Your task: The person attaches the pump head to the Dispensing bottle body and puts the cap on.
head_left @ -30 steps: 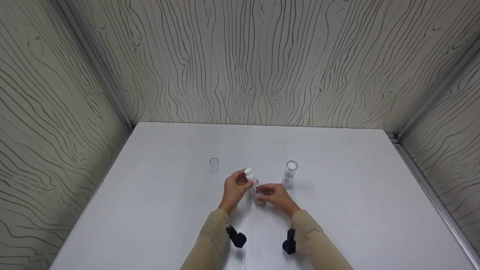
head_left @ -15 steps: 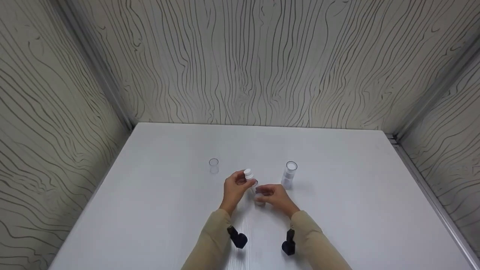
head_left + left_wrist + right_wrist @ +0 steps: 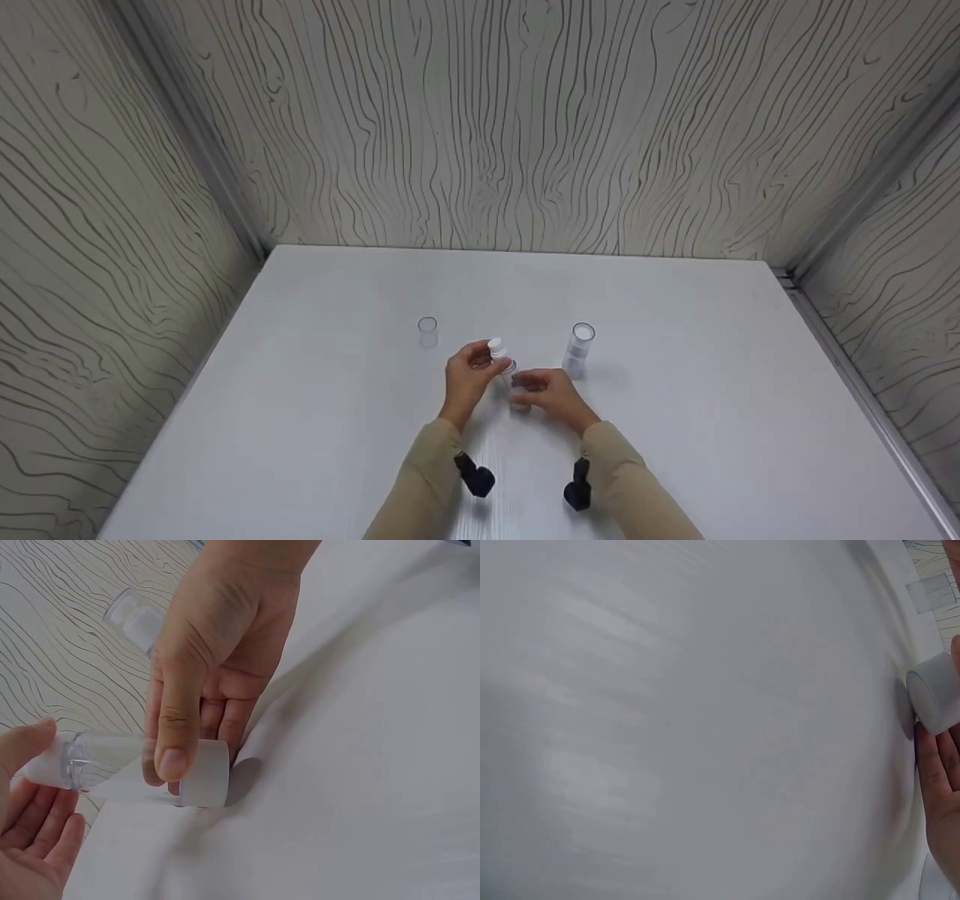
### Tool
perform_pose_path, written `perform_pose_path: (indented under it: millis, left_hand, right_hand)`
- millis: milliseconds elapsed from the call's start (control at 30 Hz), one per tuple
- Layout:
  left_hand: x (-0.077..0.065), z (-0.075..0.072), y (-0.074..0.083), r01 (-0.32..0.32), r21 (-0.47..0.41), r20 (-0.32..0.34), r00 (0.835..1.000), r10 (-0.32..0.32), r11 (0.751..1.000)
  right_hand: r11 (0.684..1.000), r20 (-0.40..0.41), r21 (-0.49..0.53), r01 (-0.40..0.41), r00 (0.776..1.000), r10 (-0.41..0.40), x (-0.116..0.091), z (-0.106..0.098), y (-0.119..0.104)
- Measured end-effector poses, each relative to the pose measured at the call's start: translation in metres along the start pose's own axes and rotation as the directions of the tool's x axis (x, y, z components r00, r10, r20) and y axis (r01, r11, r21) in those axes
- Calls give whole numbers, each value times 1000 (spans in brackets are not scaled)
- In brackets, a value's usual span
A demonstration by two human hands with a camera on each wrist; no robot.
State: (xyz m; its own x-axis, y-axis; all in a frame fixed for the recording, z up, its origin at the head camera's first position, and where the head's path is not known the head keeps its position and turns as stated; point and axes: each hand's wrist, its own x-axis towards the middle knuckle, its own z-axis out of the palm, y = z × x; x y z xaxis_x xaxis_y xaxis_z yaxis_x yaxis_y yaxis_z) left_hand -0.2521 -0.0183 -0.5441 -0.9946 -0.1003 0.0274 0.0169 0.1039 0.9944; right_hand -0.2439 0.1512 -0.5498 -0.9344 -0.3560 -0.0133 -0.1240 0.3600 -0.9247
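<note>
A clear cylindrical bottle with a white top and a white base is held between both hands, tilted in the head view. My left hand pinches the white top, thumb on the near side. Lower down, my right hand grips the clear body just above the base, its thumb lying along the wall in the left wrist view. The right wrist view catches only the white base and part of the right hand at the frame's edge. Fingers hide parts of the bottle's middle.
A small clear cap stands on the white table, left of the hands. Behind the right hand stands a second clear and white bottle. Wood-grain panels rise behind the table and at both sides.
My left thumb has shifted slightly to the right across the bottle's upper part. Both hands keep their hold in nearly the same place; the cap and second bottle stay put.
</note>
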Motion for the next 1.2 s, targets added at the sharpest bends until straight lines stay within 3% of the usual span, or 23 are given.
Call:
perform_pose_path:
  millis: [100, 333, 467, 800, 1100, 1200]
  left_hand:
    - [0, 0, 0, 1, -8, 7, 1000, -1, 1000]
    - [-1, -1, 0, 2, -33, 37, 999, 0, 999]
    - [-2, -1, 1, 0, -53, 47, 999, 2, 999]
    - [-2, -1, 3, -1, -49, 71, 997, 5, 999]
    - [-17, -7, 34, -23, -39, 107, 994, 27, 999]
    - [-20, -8, 38, -27, -34, 110, 993, 30, 999]
  right_hand:
    - [1000, 7, 0, -6, 1000, 6, -2, -1, -7]
    - [1000, -1, -5, 11, 1000, -11, 7, 1, 22]
    - [1000, -4, 24, 11, 1000, -11, 9, 1, 28]
    - [999, -7, 16, 29, 1000, -29, 4, 0, 11]
    - [1000, -4, -4, -3, 1000, 3, 9, 0, 26]
    - [1000, -7, 11, 2, 1000, -2, 9, 0, 27]
